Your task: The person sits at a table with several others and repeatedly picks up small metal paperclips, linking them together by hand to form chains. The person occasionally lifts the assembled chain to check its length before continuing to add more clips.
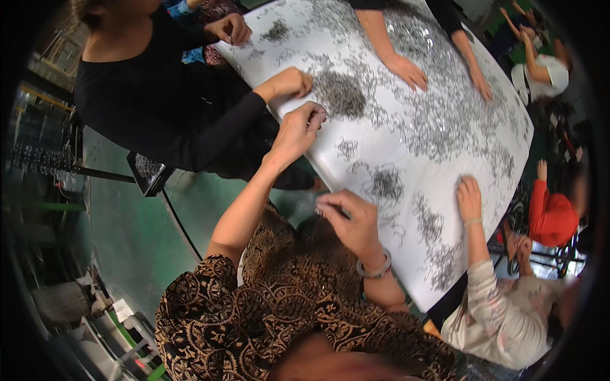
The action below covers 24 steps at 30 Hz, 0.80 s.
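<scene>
Many small, dark curved metal wire pieces lie in heaps on a white-topped table [330, 146]. My left hand [297, 133] is over the table's near edge, just below a dense dark pile [341, 94], with its thumb and fingers pinched together. Whatever sits between those fingertips is too small to name. Closer to my body, just off the edge, is my right hand [353, 222], a pale bangle [376, 265] on its wrist. Its thumb and fingertips also come together, and their contents cannot be made out. A smaller pile [386, 183] of wire pieces lies beyond it.
A co-worker in black [146, 108] stands close at my left, a hand by the dense pile. Another person's hands [406, 71] rest across the table. At right, a hand [469, 200] touches the tabletop. A dark tray [147, 173] stands over the green floor.
</scene>
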{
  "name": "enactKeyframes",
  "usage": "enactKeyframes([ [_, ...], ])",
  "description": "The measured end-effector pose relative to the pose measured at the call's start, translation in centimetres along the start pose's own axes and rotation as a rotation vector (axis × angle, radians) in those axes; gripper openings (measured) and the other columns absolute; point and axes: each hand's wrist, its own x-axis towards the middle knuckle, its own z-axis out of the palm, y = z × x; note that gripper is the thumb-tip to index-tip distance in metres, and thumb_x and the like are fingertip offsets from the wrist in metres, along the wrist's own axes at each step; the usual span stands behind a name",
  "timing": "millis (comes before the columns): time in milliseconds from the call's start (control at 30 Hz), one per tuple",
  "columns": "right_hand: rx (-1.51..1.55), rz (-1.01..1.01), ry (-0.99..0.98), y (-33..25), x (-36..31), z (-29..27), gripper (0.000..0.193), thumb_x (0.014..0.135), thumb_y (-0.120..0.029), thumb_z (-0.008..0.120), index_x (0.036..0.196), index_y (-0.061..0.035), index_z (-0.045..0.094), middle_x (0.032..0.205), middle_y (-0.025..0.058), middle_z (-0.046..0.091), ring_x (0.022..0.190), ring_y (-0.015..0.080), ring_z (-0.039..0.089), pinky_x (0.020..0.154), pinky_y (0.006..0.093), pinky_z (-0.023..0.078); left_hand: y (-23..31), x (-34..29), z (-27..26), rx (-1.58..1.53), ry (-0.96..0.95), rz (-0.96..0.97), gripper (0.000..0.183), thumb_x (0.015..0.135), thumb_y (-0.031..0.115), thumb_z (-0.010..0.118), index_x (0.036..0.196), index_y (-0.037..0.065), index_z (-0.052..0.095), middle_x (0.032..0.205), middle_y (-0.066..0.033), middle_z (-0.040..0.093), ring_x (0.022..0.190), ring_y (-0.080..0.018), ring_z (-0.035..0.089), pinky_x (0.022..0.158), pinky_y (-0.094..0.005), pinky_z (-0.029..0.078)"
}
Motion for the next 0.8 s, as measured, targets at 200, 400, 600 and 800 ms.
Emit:
enactKeyframes([
  [200, 0.127, 0.155, 0.111, 2.6, -0.5, 1.7, 0.012, 0.086, 0.004, 0.066, 0.097, 0.004, 0.068, 0.084, 0.0059, 0.07, 0.073, 0.0087, 0.066, 0.065, 0.0214, 0.052, 2.8, -8.3, -1.6, -0.485, -0.026, -0.043, 0.011, 0.093, 0.006, 0.061, 0.097, -0.005, 0.06, 0.086, -0.005, 0.064, 0.075, -0.0085, 0.058, 0.068, -0.024, 0.049],
  [400, 0.353, 0.211, 0.268, 2.6, -0.7, 2.7, 0.013, 0.084, 0.003, 0.068, 0.097, 0.0002, 0.067, 0.089, 0.0085, 0.07, 0.076, 0.0127, 0.069, 0.065, 0.0243, 0.055, 4.4, -12.6, -1.6, 0.017, 0.057, 0.323, 0.013, 0.084, -0.001, 0.067, 0.094, 0.0, 0.06, 0.105, -0.0136, 0.06, 0.092, -0.0257, 0.059, 0.073, -0.0322, 0.049],
  [600, 0.095, 0.08, 0.208, 1.8, -0.5, 2.7, 0.018, 0.083, 0.002, 0.069, 0.1, -0.0002, 0.066, 0.09, 0.009, 0.07, 0.076, 0.0141, 0.069, 0.067, 0.0257, 0.056, 3.9, -12.9, -0.3, 0.031, 0.167, 0.329, 0.015, 0.084, -0.004, 0.064, 0.097, -0.001, 0.057, 0.105, -0.0152, 0.06, 0.091, -0.0286, 0.058, 0.078, -0.0369, 0.048],
  [800, -0.082, 0.108, 0.245, 3.7, 0.5, -1.2, 0.03, 0.086, -0.005, 0.068, 0.116, -0.0026, 0.065, 0.093, 0.0081, 0.072, 0.077, 0.0131, 0.069, 0.068, 0.0258, 0.055, 3.8, -13.4, -0.2, -0.242, 0.11, 0.238, 0.006, 0.095, -0.001, 0.054, 0.101, -0.003, 0.053, 0.103, -0.0148, 0.063, 0.091, -0.0164, 0.06, 0.082, -0.0292, 0.049],
])
